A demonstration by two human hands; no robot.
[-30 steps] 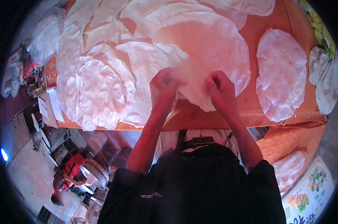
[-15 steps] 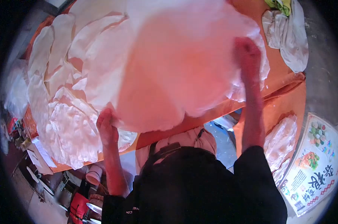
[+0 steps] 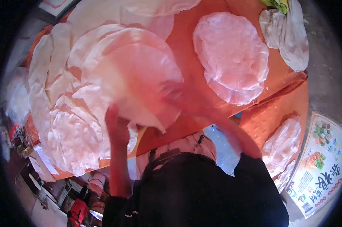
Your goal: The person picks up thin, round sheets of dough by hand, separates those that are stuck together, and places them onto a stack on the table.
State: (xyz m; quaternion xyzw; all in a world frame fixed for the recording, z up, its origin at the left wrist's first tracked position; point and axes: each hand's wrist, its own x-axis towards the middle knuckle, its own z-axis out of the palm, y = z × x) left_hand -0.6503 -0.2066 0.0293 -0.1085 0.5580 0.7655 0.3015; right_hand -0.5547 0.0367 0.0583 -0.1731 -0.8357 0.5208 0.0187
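A thin, pale round pancake (image 3: 140,81) lies partly over other sheets left of centre, its upper left part blurred. At its lower left edge is my left hand (image 3: 118,123), fingers closed on the edge, though the grip is partly hidden. My right hand (image 3: 178,94), smeared by motion, reaches over the pancake's right side with its fingers apart. To the right, a stack of pancakes (image 3: 231,56) rests on the orange tabletop (image 3: 186,49). More overlapping pancake sheets (image 3: 72,136) spread along the left side.
White cloth gloves (image 3: 288,38) lie at the table's upper right edge. Another pancake pile (image 3: 282,142) sits on an orange surface at right, beside a printed bag (image 3: 318,166). A pink bucket (image 3: 97,181) stands below the table's front left edge.
The large pancake has moved left off the right-hand stack, which now shows. My right hand has swept left and nearer; my left hand has shifted slightly right.
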